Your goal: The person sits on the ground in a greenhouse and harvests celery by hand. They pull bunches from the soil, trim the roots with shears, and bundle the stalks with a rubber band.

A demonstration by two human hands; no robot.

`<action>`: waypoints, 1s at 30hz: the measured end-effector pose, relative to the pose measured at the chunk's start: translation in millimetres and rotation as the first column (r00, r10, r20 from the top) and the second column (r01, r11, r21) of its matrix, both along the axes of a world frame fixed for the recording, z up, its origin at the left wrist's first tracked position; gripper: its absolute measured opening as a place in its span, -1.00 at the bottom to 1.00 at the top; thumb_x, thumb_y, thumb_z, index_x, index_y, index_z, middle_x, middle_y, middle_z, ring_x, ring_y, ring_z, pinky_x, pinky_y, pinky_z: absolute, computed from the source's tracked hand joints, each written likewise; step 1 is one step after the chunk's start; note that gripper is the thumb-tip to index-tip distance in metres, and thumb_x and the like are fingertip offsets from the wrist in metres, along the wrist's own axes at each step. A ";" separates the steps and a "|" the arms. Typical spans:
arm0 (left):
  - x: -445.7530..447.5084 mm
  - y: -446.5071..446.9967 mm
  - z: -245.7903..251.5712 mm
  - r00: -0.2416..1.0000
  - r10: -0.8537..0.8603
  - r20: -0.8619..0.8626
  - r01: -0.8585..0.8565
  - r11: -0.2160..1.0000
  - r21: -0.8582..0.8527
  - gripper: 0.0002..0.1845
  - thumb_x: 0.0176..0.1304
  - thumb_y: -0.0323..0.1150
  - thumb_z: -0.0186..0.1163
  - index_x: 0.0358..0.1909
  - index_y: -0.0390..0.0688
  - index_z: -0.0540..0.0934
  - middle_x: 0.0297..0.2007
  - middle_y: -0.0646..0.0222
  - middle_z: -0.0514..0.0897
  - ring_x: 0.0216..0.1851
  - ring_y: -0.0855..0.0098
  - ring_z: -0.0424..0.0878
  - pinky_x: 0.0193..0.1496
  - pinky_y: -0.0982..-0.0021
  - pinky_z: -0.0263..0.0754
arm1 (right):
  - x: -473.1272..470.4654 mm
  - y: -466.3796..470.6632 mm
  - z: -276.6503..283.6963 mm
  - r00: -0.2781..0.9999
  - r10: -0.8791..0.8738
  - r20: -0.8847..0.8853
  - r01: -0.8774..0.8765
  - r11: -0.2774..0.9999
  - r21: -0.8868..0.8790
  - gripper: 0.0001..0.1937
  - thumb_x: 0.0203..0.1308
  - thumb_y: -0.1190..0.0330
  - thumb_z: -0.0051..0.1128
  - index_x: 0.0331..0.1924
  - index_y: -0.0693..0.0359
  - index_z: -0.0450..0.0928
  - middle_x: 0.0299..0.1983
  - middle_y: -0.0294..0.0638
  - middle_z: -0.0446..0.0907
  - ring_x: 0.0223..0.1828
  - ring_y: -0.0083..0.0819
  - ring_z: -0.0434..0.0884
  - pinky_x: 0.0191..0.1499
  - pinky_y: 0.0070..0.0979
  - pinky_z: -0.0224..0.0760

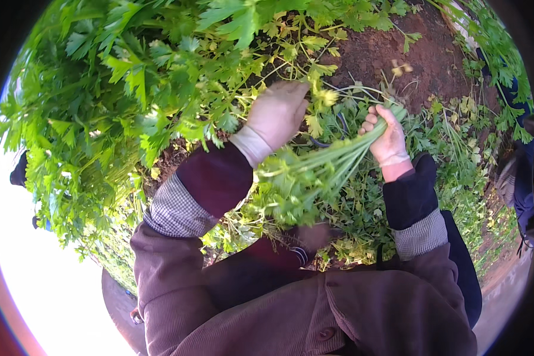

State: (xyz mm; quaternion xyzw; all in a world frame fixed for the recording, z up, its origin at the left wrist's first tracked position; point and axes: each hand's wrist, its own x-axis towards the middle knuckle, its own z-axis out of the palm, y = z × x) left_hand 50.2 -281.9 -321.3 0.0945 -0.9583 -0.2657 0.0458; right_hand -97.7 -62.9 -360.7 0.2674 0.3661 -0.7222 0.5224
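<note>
My right hand [386,135] is closed round the base of a bunch of green celery stalks [338,160]; the roots stick out above the fist and the leafy ends hang down to the left, somewhat blurred. My left hand [278,113] is beside a few yellowing celery leaves [320,95], its back to the camera and its fingertips partly hidden, so its hold on them is unclear. Between the hands, a thin dark blue curved thing [320,142] shows among the leaves on the ground.
Tall standing celery plants [115,89] fill the left and top. Bare reddish soil [400,53] lies at the upper right. Loose leaves and stems [454,147] cover the ground to the right. Another person's dark blue clothing [523,187] shows at the right edge.
</note>
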 end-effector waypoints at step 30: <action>-31.9 -130.6 -84.5 0.548 0.482 0.684 0.009 0.814 -0.581 -0.70 0.31 -0.33 0.08 0.00 -0.23 0.59 -0.12 0.06 0.73 -0.10 0.10 0.73 -0.07 0.09 0.61 | 29.9 24.6 17.3 0.928 0.369 -0.042 -0.372 0.920 -0.128 -0.69 0.26 0.22 0.12 -0.08 0.29 0.56 -0.47 -0.36 0.46 -0.49 -0.49 0.47 -0.30 -0.44 0.38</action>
